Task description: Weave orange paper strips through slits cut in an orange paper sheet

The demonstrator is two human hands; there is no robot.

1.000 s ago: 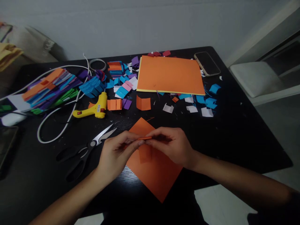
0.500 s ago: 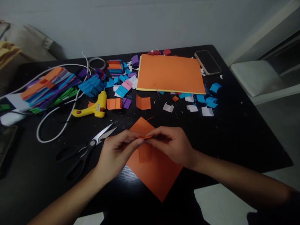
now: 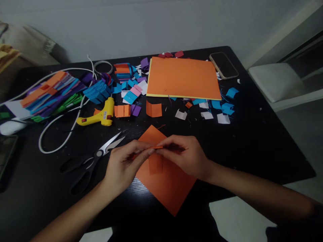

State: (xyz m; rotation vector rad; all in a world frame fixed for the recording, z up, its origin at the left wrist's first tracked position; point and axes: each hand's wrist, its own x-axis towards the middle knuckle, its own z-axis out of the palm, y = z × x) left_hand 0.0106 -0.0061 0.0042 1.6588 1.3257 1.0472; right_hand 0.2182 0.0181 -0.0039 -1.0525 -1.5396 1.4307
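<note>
A small folded piece of orange paper is pinched between both hands, seen nearly edge-on. My left hand grips its left end with thumb and fingers. My right hand pinches the right end. Beneath them an orange sheet lies turned like a diamond on the black table, with a smaller orange strip on it, partly hidden by the fingers. Black-handled scissors lie with blades apart, left of my left hand.
A yellow glue gun lies beyond the scissors, near a white cable and bundles of folded coloured paper. A stack of orange sheets lies at the back among paper scraps. A phone rests at the back right.
The view has shifted very slightly. Both hands keep their pinch on the small orange paper, with hardly any movement.
</note>
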